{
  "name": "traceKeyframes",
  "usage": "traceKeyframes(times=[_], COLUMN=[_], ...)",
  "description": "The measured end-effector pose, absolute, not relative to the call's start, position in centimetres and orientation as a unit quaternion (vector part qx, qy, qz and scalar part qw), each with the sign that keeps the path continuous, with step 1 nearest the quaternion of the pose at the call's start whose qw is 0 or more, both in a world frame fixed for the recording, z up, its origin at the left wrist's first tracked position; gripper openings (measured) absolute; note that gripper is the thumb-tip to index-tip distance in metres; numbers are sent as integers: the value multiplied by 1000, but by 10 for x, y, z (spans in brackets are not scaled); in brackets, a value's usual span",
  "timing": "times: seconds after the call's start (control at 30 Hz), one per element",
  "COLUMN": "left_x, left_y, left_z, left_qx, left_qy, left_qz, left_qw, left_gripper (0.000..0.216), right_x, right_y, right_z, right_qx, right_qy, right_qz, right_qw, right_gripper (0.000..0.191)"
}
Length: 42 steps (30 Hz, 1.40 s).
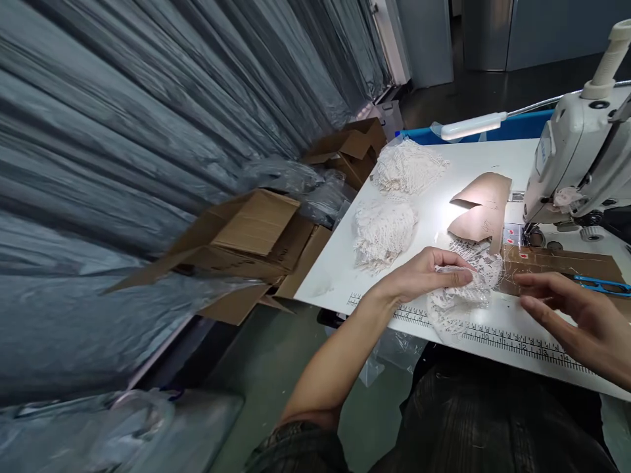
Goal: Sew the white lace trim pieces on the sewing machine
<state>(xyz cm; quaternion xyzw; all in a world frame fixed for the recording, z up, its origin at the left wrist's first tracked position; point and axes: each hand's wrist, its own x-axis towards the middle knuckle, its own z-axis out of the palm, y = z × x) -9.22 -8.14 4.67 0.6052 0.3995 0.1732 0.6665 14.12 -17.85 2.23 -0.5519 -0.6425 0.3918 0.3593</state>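
Note:
White lace fabric (466, 289) lies bunched at the front of the sewing table, pinched between the thumb and fingers of my left hand (428, 272). To the right, my right hand (576, 315) hovers with fingers apart and holds nothing. Blue-handled scissors (604, 284) rest just beyond it on a brown board (586, 264). The sewing machine (566, 151) stands behind, its needle area to the right of the lace. Tan pattern pieces (482, 207) with pen marks lie beyond the lace.
Two heaps of white lace, a nearer one (383, 231) and a farther one (408, 165), sit on the table's left. A printed ruler (513, 341) runs along the front edge. Open cardboard boxes (261, 230) stand left of the table. A lit lamp (473, 126) hangs above the back.

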Motion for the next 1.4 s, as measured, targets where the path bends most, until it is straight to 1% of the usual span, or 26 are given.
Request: traceKeyframes(times=[0.03,0.1,0.2,0.27,0.37,0.43,0.5,0.53,0.57,0.6,0.67,0.7,0.73,0.77,0.8,0.87,0.93,1.0,1.07,1.13,1.2,1.3,1.33,1.4], left_x=[-90,-87,-85,-85,-90,-97,-106,-110,-113,-115,-110,-104,-97,-88,-78,-61,-50,-47,-50,-56,-62,-67,-66,-63], left_y=[-82,-82,-82,-82,-81,-78,-70,-66,-61,-56,-49,-47,-46,-47,-48,-52,-58,-64,-70,-76,-82,-87,-88,-91], left_z=[46,46,43,40,37,41,50,55,60,64,67,65,62,57,51,37,23,14,10,10,13,14,13,9], left_qx=[601,597,600,601,609,634,687,724,765,806,866,881,893,905,919,947,965,971,970,967,961,944,940,938], left_qy=[393,378,366,374,395,402,400,389,394,414,446,445,427,398,362,283,233,214,214,224,237,263,264,243], left_qz=[174,175,164,161,166,155,114,77,51,41,72,97,117,133,137,112,89,95,112,121,139,198,216,244], left_qw=[674,685,692,688,668,642,596,564,508,421,212,128,78,64,78,99,79,41,14,3,-4,-17,-18,-20], left_gripper=[30,31,34,38,44,44,40,37,35,33,27,24,23,21,22,22,19,17,27,36,35,34,34,30], right_x=[135,123,111,107,104,106,110,112,115,118,123,123,123,123,123,125,131,142,154,166,179,200,206,219], right_y=[-170,-158,-148,-147,-150,-155,-159,-160,-160,-159,-155,-153,-151,-150,-151,-154,-160,-163,-163,-160,-157,-155,-155,-156], right_z=[23,24,22,21,20,19,18,18,16,14,8,5,2,-2,-4,-7,-7,-4,-1,5,11,17,16,11], right_qx=[-541,-525,-518,-519,-517,-504,-488,-489,-500,-517,-540,-532,-512,-488,-466,-439,-426,-413,-400,-400,-412,-452,-467,-499], right_qy=[-638,-644,-656,-649,-613,-596,-615,-641,-674,-708,-763,-785,-807,-828,-847,-870,-876,-870,-860,-851,-847,-839,-837,-832], right_qz=[405,415,420,432,487,535,553,532,483,409,223,140,76,33,8,-1,32,87,135,148,126,55,25,-26], right_qw=[369,370,353,350,347,321,278,259,251,253,276,285,285,274,255,226,225,257,287,305,311,299,284,243], right_gripper=[47,48,42,46,54,53,49,45,42,38,33,32,32,33,32,30,25,22,22,22,20,17,19,29])
